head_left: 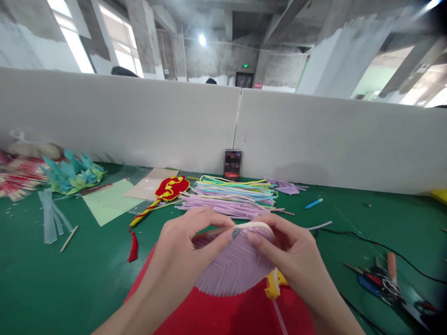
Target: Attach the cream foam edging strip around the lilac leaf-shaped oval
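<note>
Between my two hands is a lilac pipe-cleaner piece (232, 272), a rounded panel of stems laid side by side in a slanting pattern. A cream pipe cleaner (256, 225) curves along its top edge. My left hand (195, 242) pinches that edge on the left, thumb in front. On the right, my right hand (284, 242) grips the same edge, its thumb pressed on the lilac stems. Partly hidden behind my right hand, a yellow hot glue gun (273, 284) lies on the red mat (209, 316), a clear glue stick coming from it.
Pastel pipe cleaners (230, 197) lie beyond my hands, before a phone (233, 165) against the white partition (139, 121). A red and yellow tasselled ornament (172, 187) and teal flowers (75, 172) are left. Scissors and pliers (387, 286) and a black cable (377, 245) lie right.
</note>
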Tool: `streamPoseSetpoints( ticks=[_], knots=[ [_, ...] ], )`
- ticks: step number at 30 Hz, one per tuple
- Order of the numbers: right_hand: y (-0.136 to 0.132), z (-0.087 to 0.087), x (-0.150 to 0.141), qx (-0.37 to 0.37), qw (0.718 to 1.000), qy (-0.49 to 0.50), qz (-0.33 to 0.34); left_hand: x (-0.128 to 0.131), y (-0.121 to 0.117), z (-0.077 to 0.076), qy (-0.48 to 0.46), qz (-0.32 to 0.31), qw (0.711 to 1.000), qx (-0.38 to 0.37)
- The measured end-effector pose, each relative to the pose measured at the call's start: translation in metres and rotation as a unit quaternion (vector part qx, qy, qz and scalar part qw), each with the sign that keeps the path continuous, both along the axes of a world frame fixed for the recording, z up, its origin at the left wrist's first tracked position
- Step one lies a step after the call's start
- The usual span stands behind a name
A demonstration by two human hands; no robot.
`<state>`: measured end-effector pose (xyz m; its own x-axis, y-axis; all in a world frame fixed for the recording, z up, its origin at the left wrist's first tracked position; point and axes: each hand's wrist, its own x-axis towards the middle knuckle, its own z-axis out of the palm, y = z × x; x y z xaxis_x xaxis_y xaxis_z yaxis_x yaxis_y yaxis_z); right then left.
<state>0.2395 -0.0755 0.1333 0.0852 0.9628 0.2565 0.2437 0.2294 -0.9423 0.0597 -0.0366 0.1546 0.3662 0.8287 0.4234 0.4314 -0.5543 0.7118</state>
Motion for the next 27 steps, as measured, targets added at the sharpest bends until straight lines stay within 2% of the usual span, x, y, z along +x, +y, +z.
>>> streamPoseSetpoints(
  ticks=[10,14,20,27],
  knots=[
    [-0.0011,0.0033,-0.0037,-0.002,1.0,-0.01,-0.014,0.0014,-0.0001,0.001,-0.015,-0.01,0.999,0.038],
    [-0.0006,0.0026,-0.0033,0.008,1.0,-0.018,-0.011,0.0021,0.0004,0.001,-0.013,-0.012,0.999,0.032],
    [-0.0033,0.0059,-0.0052,-0.017,0.999,0.001,-0.031,0.0018,-0.0006,0.0003,-0.016,-0.013,1.0,0.024],
    [-0.0039,0.0065,-0.0092,-0.021,0.998,-0.018,-0.05,0.0045,-0.0002,-0.0007,0.001,-0.033,0.996,0.078]
  ],
)
